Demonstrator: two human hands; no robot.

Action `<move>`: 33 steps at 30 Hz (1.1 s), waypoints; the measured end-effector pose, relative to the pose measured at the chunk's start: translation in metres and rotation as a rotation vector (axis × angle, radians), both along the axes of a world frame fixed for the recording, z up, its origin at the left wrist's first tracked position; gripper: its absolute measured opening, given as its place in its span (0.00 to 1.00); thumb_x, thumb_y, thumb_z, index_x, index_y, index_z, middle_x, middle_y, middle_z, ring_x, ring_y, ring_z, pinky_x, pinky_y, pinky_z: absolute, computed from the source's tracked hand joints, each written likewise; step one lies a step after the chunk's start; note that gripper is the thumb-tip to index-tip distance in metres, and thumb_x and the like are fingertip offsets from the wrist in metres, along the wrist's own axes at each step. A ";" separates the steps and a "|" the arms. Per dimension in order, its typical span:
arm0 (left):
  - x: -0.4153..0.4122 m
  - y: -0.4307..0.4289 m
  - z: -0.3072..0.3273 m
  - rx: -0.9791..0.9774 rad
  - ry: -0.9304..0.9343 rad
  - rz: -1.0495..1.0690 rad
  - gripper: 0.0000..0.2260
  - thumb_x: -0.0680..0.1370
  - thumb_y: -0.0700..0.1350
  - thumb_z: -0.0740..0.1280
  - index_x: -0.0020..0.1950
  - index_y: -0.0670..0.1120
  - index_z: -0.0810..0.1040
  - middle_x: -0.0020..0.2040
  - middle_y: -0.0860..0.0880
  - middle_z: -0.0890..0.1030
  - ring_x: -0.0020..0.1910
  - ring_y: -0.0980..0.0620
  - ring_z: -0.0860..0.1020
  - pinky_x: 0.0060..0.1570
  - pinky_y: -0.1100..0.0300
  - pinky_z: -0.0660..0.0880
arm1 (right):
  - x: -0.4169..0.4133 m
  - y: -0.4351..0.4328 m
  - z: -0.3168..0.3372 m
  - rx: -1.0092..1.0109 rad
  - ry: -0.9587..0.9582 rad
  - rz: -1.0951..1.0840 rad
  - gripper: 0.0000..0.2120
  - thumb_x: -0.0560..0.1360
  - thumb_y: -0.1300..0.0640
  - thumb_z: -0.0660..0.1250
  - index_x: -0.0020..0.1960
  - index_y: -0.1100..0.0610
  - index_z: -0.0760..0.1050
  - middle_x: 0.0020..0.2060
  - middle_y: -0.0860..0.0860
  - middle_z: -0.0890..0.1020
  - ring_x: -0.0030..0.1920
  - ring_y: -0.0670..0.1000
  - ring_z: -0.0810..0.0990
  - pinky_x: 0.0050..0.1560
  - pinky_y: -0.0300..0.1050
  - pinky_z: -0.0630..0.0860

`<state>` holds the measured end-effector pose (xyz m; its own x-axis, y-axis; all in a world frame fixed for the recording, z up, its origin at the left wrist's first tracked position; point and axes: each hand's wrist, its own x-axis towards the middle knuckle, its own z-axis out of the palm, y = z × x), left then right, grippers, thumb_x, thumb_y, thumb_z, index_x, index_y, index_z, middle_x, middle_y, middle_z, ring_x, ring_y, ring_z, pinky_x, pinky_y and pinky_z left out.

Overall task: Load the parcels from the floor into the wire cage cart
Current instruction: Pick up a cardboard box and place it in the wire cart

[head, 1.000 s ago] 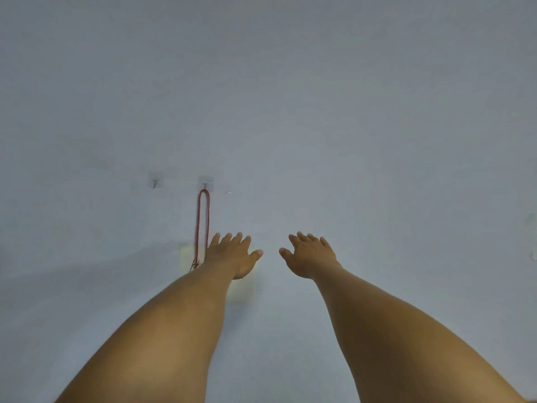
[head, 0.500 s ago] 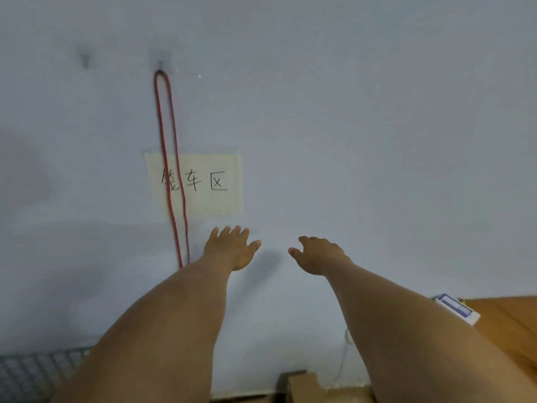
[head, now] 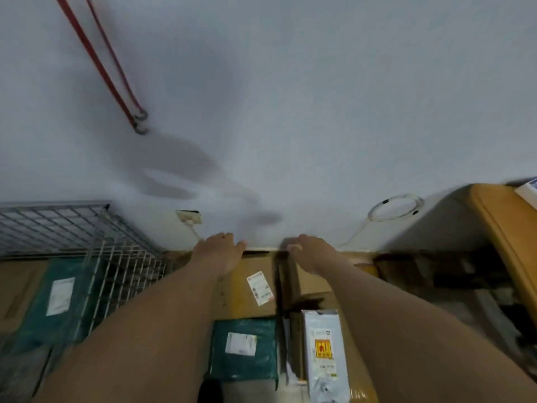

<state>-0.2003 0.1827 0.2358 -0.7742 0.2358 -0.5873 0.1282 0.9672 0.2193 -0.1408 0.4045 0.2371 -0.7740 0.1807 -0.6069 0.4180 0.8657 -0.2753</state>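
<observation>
Several parcels lie on the floor against the wall. A cardboard box (head: 255,289) with a white label sits under my left hand (head: 218,254). A second cardboard box (head: 312,283) lies below my right hand (head: 311,253). Nearer me are a teal bag (head: 244,349) and a pale bag (head: 324,356) with a yellow and red sticker. Both hands reach forward, empty, with fingers loosely curled near the boxes' far edges. The wire cage cart (head: 116,257) stands at the left and holds a teal parcel (head: 62,295) and a cardboard one.
A pale wall (head: 290,112) fills the upper view, with a red strap (head: 107,68) hanging at the left. A wall socket (head: 190,218) sits low beside the cart. A wooden piece of furniture (head: 499,228) and a coiled white cable (head: 395,206) stand at the right.
The view has tipped down from the bare wall to the floor. The cart and parcels have come into sight, and both hands have dropped towards the boxes.
</observation>
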 end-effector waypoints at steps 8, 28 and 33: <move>-0.011 -0.038 -0.237 0.111 -0.254 0.482 0.31 0.85 0.61 0.52 0.80 0.41 0.63 0.79 0.40 0.66 0.76 0.39 0.67 0.73 0.48 0.64 | -0.014 -0.054 -0.241 -0.203 -0.181 -0.267 0.27 0.85 0.44 0.58 0.75 0.62 0.66 0.71 0.60 0.74 0.68 0.61 0.75 0.63 0.50 0.73; -0.027 -0.127 -0.537 0.674 -0.497 1.108 0.29 0.67 0.61 0.81 0.64 0.52 0.81 0.55 0.51 0.87 0.55 0.48 0.84 0.54 0.49 0.81 | -0.027 -0.060 -0.530 -0.549 -0.094 -1.046 0.33 0.71 0.38 0.76 0.70 0.52 0.74 0.59 0.52 0.83 0.51 0.53 0.84 0.43 0.45 0.79; -0.023 -0.125 -0.554 0.759 -0.513 1.134 0.33 0.66 0.61 0.81 0.68 0.53 0.77 0.55 0.52 0.86 0.55 0.49 0.85 0.51 0.51 0.81 | -0.015 -0.059 -0.543 -0.591 -0.079 -1.056 0.24 0.70 0.41 0.79 0.61 0.49 0.79 0.54 0.50 0.85 0.50 0.52 0.86 0.47 0.47 0.83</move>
<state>-0.2228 0.0576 -0.3183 -0.4999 0.0261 -0.8657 -0.8573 0.1266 0.4989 -0.1558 0.3458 -0.3060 -0.3702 0.3797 -0.8478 0.8755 -0.1625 -0.4551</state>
